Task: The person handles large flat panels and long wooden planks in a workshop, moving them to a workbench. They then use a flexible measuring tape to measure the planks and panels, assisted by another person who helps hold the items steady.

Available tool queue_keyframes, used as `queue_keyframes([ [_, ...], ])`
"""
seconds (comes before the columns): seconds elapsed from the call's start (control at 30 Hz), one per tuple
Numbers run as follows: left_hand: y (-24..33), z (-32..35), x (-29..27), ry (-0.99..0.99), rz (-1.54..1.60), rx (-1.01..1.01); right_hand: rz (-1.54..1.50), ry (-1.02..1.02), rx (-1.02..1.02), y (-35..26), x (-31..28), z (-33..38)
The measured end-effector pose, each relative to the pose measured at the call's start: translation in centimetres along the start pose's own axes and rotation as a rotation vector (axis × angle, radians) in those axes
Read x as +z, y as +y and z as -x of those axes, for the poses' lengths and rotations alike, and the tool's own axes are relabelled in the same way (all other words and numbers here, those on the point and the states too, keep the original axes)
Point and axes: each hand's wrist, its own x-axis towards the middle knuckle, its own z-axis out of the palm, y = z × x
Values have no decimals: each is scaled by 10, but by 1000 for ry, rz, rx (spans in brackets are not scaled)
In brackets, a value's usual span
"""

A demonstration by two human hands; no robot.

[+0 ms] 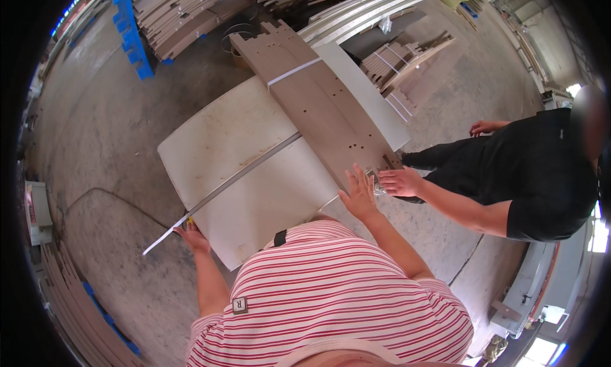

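A bundle of long brown boards with drilled holes lies across a pale work table. One white band wraps the bundle toward its far end. A second flat strap runs from beneath the boards over the tabletop and past its left edge. At that edge my left hand has its fingers on the strap, beside a small yellow thing too small to name. My right hand, fingers spread, rests at the near end of the boards, holding nothing.
To the right a co-worker in black reaches a hand to the boards' near end. Behind the table lie strapped board stacks, pale strips and a smaller bundle. A blue rack stands far left.
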Motion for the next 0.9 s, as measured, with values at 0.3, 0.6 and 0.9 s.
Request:
queue_keyframes([
  [0.3,28,-27,38,18,173,334,-33,10,-66,0,-7,-12],
  [0.6,5,45,252,-95,-547,779,-460,62,-513,-62,-30,-65],
  [0.9,18,135,317,-349,-1559,788,408,220,-751,-59,-23,-188],
])
